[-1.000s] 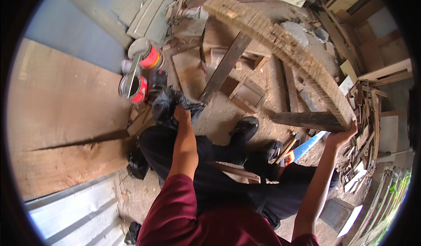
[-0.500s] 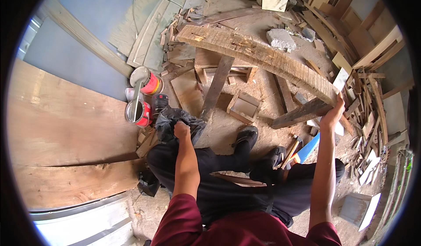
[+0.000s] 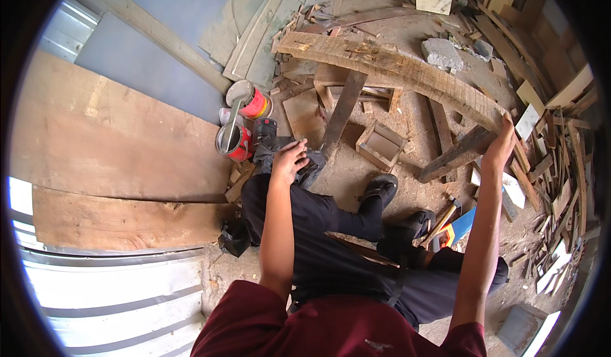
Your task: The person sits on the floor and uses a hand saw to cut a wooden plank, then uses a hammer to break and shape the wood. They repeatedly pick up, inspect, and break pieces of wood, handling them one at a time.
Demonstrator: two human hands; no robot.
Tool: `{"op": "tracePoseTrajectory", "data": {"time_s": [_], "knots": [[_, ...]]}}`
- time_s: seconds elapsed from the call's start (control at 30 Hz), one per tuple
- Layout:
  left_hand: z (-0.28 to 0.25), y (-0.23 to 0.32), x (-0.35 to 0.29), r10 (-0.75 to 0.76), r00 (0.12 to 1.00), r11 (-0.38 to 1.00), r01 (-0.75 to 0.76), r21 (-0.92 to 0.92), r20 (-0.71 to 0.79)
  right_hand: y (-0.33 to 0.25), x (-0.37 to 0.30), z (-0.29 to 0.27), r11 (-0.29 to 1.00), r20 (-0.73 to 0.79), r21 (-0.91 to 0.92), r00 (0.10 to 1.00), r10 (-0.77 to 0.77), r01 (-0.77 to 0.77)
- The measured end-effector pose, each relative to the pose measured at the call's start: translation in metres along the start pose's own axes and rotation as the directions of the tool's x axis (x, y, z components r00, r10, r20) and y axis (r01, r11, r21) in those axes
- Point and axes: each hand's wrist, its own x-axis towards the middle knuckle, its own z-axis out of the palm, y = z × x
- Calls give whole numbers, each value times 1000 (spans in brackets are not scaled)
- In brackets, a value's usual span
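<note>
A long rough wooden plank (image 3: pixel 394 70) stretches across the view in front of me, with dark legs (image 3: pixel 344 112) beneath it, like a sawing bench. My right hand (image 3: pixel 501 143) is closed around the plank's right end, near the slanted right leg (image 3: pixel 458 156). Over my left knee, my left hand (image 3: pixel 289 160) is raised with its fingers loosely bent and apart; I see nothing held in it. A crumpled black plastic bag (image 3: pixel 310 168) lies just beneath and beside that hand, partly hidden by it.
Two red paint cans (image 3: pixel 234 142) and a dark can (image 3: pixel 265 131) stand left of the bench. A small open wooden box (image 3: pixel 380 145) lies under it. Near my feet are a hammer (image 3: pixel 443 222) and a blue-bladed saw (image 3: pixel 463 226). Scrap wood (image 3: pixel 560 185) is heaped at the right.
My left hand has let go of the black plastic bag and risen, its fist loosening. My right hand keeps its hold on the plank. The whole view has shifted, with things appearing further right.
</note>
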Motion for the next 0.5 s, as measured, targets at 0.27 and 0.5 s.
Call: {"op": "tracePoseTrajectory", "data": {"time_s": [0.27, 0.5], "knots": [[82, 36, -59, 235, 923, 969, -200, -142, 305, -11, -6, 12, 997, -19, -35, 997, -73, 72], [130, 55, -77, 312, 837, 949, -249, -194, 450, -17, -11, 3, 999, -49, 39, 998, -36, 38]]}}
